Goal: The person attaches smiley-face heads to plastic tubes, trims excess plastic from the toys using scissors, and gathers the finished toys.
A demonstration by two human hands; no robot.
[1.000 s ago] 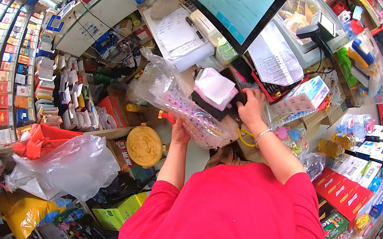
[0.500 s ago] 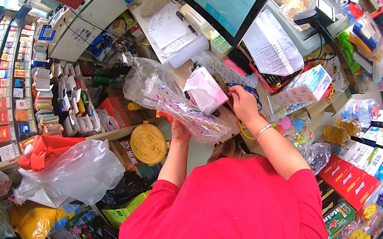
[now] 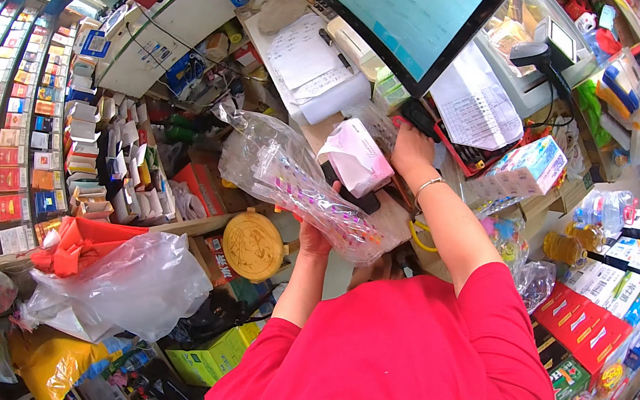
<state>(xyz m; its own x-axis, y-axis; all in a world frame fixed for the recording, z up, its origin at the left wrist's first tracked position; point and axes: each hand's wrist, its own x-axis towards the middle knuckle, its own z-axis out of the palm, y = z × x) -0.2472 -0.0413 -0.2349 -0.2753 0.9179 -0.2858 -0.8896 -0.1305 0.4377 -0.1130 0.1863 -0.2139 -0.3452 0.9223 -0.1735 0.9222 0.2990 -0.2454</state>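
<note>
My left hand (image 3: 315, 236) is closed on a crinkled clear plastic bag (image 3: 291, 175), printed with small pink, purple and orange marks along its lower part. Film covers some of the fingers. Just right of the bag, a pink and white tissue pack (image 3: 357, 158) sits on the counter with a dark flat thing partly under it. Beyond this pack my right hand (image 3: 415, 150) reaches palm down, its fingertips at a black object (image 3: 420, 117). How those fingers are bent, and whether they grip it, is hidden.
A monitor (image 3: 395, 14) overhangs the counter, with written papers (image 3: 307, 55) and a notebook (image 3: 477, 99) around it. A handheld scanner (image 3: 533, 54) stands at the back right. A round wooden board (image 3: 252, 244) is left of my left forearm; a tissue box (image 3: 525, 167) is right.
My right hand has moved farther away, past the tissue pack to the black object. The left hand still holds the plastic bag. The whole view has shifted slightly.
</note>
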